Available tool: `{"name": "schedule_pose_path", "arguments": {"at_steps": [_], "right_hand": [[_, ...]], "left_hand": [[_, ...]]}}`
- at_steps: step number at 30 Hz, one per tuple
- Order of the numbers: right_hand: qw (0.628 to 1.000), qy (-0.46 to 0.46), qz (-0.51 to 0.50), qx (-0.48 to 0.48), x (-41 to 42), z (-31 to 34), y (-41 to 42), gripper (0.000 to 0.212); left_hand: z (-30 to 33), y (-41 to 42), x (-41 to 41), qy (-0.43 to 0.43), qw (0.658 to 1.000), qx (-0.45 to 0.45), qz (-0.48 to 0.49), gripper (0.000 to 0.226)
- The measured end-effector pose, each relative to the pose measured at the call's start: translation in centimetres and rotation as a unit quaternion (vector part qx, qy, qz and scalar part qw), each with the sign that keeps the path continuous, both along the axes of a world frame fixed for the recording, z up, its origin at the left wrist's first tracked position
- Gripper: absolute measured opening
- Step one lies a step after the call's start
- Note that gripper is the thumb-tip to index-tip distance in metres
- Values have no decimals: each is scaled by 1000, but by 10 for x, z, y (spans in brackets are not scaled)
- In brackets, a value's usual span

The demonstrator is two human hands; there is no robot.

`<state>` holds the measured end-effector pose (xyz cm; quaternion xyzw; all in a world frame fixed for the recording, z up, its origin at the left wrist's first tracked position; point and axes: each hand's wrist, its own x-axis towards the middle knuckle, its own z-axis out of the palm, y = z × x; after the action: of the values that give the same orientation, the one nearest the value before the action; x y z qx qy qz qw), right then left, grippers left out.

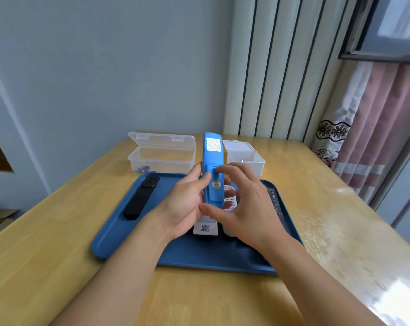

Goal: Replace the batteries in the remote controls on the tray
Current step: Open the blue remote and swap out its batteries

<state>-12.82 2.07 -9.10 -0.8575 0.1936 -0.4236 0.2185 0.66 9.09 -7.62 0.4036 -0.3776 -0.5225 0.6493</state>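
While the left hand (187, 203) grips the blue remote (213, 170) upright above the blue tray (119, 234), back side facing the camera, the right hand (244, 203) hovers beside it with fingers loosely spread — its fingertip touching the battery cover. On the tray lie a black remote (140, 196) at the left and a white remote (205, 228) beneath the hands. Behind it stand two open boxes — a clear one (161, 154) and a white one (245, 156).

Pale grey-blue wall (105, 67) beyond the hands; ribbed white panel (281, 78) to their right; pink striped curtain (375, 137) beneath a dark-framed window (387, 27); glossy wooden counter (340, 220) reflecting daylight.
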Motion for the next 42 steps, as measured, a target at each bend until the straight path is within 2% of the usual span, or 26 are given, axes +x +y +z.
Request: {"name": "schedule_pose_path", "arguments": {"at_steps": [6, 10, 16, 22, 27, 31, 33, 35, 37, 40, 42], "right_hand": [[999, -19, -1, 33, 0, 1, -2, 61], [998, -42, -23, 52, 0, 4, -4, 46], [994, -24, -7, 102, 1, 2, -8, 45], [990, -15, 18, 139, -5, 5, -12, 46], [986, -59, 1, 158, -4, 6, -10, 49], [973, -130, -23, 190, -3, 8, -9, 32], [945, -186, -18, 268, -5, 11, -13, 26], [896, -216, 9, 389, -10, 17, -21, 24], [878, -148, 45, 453, -21, 24, -29, 20], [894, 50, 108, 432, -33, 29, -32, 27], [883, 183, 156, 402, -39, 27, -27, 26]], "left_hand": [[-4, -2, -3, -72, 997, -16, 20, 36], [-6, -5, -5, -117, 992, -20, 41, 36], [-10, -6, -7, -118, 993, -11, 23, 38], [-14, -9, -10, -89, 996, 2, 11, 39], [-13, -12, -9, -7, 1000, -9, 19, 36], [-9, -12, -8, 60, 998, -12, 21, 33], [-7, -13, -7, 89, 996, -11, 30, 32], [-6, -12, -2, 121, 991, -10, 56, 33], [-6, -13, 4, 138, 986, -9, 96, 35], [-5, -15, 14, 120, 980, -12, 155, 32], [-5, -17, 15, 88, 979, -14, 184, 27]]}}
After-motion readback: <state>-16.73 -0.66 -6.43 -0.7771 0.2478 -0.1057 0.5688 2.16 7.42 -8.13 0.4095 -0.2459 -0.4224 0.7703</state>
